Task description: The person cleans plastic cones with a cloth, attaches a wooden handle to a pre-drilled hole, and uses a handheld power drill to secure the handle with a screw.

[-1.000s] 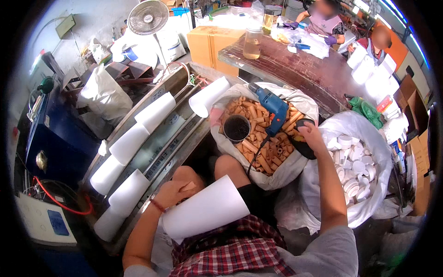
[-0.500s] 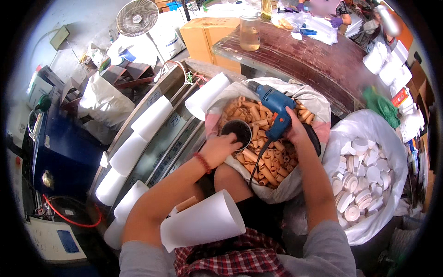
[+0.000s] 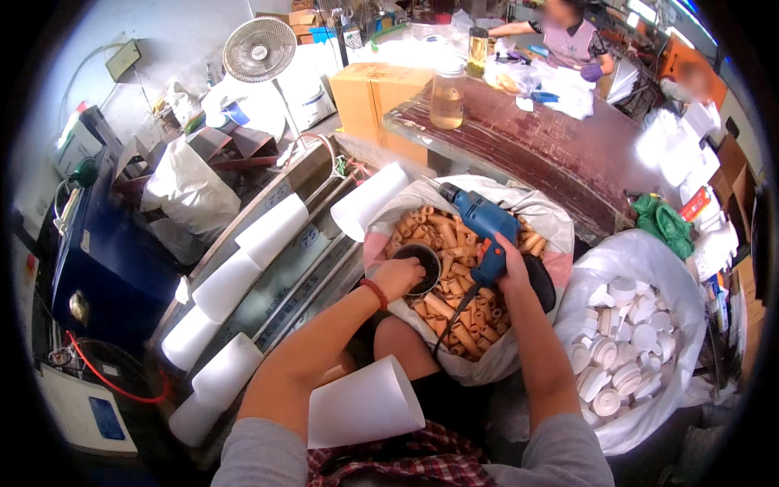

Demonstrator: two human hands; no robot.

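Observation:
My right hand (image 3: 512, 266) grips a blue power drill (image 3: 485, 221) by its handle, its chuck aimed toward the far left. The drill is above an open sack (image 3: 560, 243) full of short orange-brown tubes (image 3: 466, 325). Among the tubes sits a dark round cup (image 3: 428, 280). My left hand (image 3: 396, 277) reaches into it with curled fingers. Its fingertips are down inside the cup, and whatever they pinch is hidden. Across my lap lies a white tapered tube (image 3: 365, 406), wide end toward the right, below my left forearm.
White tapered tubes (image 3: 227, 288) lie in rows in a wooden trough (image 3: 243, 223) on the left. On the right, a plastic bag (image 3: 686, 325) holds white round caps (image 3: 625, 333). Beyond stand a dark red table (image 3: 519, 146) with a jar (image 3: 448, 97), and a person (image 3: 568, 45).
The whole view has shifted, so the scene sits lower and more of the far person shows. My left hand stays in the cup; my right hand keeps hold of the drill.

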